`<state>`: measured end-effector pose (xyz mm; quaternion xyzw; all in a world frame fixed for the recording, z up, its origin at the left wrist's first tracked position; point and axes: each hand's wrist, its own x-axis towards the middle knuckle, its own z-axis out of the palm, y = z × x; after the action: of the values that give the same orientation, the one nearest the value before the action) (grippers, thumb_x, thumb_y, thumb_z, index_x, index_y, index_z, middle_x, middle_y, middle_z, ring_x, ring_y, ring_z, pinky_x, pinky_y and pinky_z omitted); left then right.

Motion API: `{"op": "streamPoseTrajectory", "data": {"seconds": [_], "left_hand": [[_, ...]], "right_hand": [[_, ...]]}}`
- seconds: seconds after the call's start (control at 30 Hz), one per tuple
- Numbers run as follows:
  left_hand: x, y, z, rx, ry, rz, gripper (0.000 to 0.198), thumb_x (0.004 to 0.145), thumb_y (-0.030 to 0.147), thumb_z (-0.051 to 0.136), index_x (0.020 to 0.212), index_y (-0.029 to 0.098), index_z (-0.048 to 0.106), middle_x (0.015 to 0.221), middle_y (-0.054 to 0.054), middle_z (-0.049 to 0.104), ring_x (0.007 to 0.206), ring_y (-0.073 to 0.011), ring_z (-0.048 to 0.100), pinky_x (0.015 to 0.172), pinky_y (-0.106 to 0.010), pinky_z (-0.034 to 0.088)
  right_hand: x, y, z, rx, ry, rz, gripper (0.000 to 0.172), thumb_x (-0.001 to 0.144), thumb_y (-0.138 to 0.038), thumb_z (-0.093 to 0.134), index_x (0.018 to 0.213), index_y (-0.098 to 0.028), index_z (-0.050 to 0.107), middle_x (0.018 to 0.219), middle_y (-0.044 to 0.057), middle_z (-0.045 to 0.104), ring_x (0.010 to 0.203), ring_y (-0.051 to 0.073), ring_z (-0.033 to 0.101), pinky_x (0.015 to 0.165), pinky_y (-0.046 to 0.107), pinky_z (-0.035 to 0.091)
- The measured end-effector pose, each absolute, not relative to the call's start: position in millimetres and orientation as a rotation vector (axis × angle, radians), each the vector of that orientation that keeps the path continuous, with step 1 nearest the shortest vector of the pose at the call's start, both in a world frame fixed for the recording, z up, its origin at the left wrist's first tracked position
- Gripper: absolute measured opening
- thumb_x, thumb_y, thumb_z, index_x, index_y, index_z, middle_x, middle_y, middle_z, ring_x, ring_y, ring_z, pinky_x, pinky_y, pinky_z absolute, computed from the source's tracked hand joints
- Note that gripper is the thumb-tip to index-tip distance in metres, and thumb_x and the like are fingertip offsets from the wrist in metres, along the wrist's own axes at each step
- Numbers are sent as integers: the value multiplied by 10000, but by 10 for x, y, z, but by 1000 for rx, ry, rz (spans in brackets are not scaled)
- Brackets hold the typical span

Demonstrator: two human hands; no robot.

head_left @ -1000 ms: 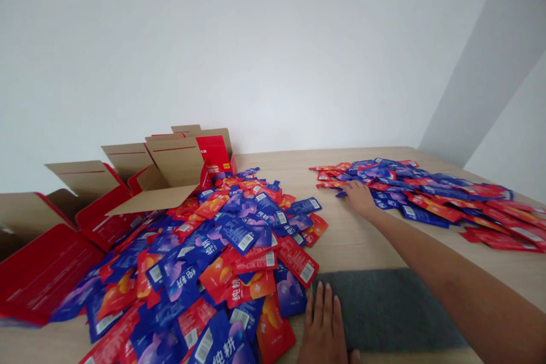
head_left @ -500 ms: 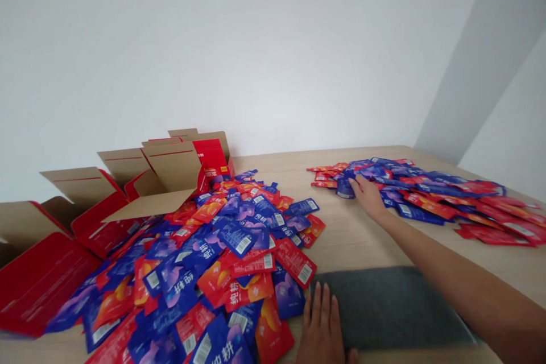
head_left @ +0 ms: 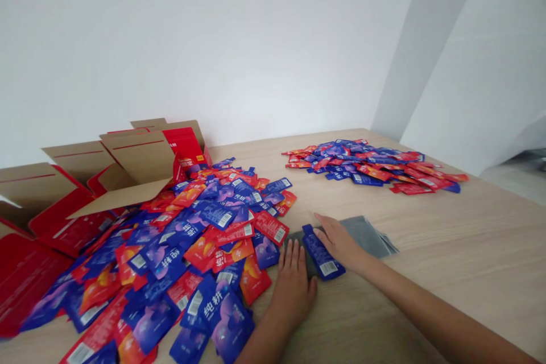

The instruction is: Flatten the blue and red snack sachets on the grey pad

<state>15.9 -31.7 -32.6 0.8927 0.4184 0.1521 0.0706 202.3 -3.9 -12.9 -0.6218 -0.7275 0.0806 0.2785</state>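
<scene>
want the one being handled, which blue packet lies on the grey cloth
The lone blue packet beside the right hand: it alone lies on the grey cloth; the other packets are heaped on the wooden table.

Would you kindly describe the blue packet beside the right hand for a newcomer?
On the light wooden table, a dark grey cloth lies right of the large heap of red and blue packets. One blue foil packet lies alone on that cloth, against the right hand, barcode end nearest.
</scene>
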Motion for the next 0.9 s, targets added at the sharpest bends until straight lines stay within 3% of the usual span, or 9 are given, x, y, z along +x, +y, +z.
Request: {"op": "streamPoseTrajectory", "data": {"seconds": [0.23,0.47,0.7,0.9], "left_hand": [[155,-312,-351,2739,1272,464,565,864,321,430,1355,58,337,1447,-152,275,1345,-284,169,1067,-478,259],[152,-312,-373,2767,1274,412,595,871,349,440,1369,51,309,1461,-157,235,1346,-297,153,1073,-472,248],[151,-320,-443,2799,1312,507,579,871,337,439,1367,65,320,1450,-144,277,1345,-287,173,1064,-459,276],[141,-312,-406,2777,1289,461,573,864,320,433,1366,69,320,1454,-144,262,1344,-282,174,1065,-468,272]], "right_hand": [[1970,-284,-447,-1736,-2188,-159,471,907,-273,293,1354,-178,406,1426,103,372,1315,217,319,1034,440,311],[2570,-141,-485,-1977,-2005,-229,508,899,-323,303,1310,-62,449,1395,195,388,1300,281,335,1018,469,346],[2045,-269,-511,-1652,-2150,-127,471,915,-302,320,1361,-176,407,1436,92,353,1320,219,304,1050,400,337],[2467,-324,-472,-1839,-2071,-202,451,916,-366,329,1315,-211,471,1417,111,392,1305,252,336,1002,445,371]]}}
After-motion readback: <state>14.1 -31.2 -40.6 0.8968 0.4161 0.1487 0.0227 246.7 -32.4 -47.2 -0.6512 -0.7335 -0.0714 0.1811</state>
